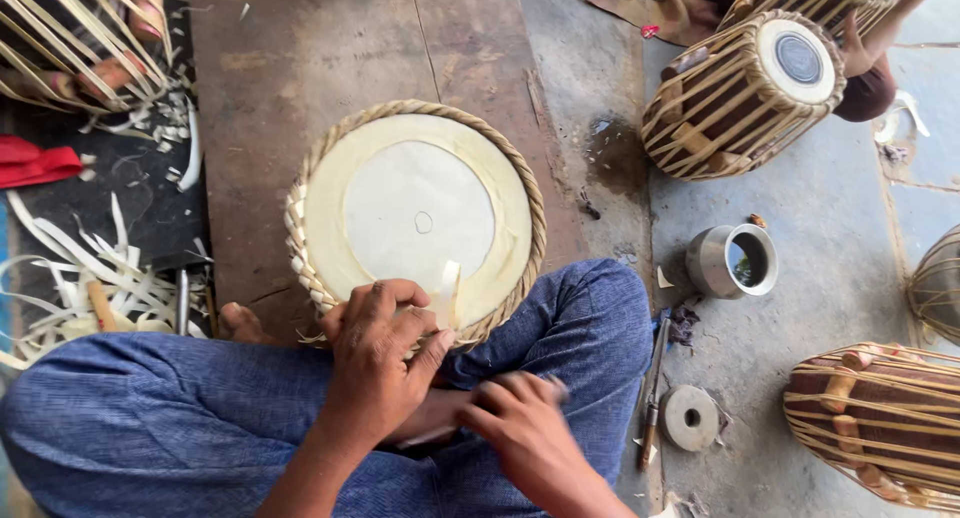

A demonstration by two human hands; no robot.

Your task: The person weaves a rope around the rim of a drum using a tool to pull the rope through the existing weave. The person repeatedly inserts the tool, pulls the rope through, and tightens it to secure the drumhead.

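A round drum head [418, 210] with a cream skin and a braided rim rests against my crossed legs in blue trousers. My left hand [378, 350] grips its near rim, thumb against a pale strip [450, 283] that sticks up from the braid. My right hand [520, 418], blurred, is closed just below the rim over my lap; what it holds is hidden.
Pale strip offcuts [90, 278] litter the floor at left. Laced drums stand at top left [80, 38], top right [740, 93] and bottom right [880, 423]. A metal cup [735, 261], a stone ring [690, 416] and a tool [652, 398] lie at right. Another person's hand [865, 43] touches the far drum.
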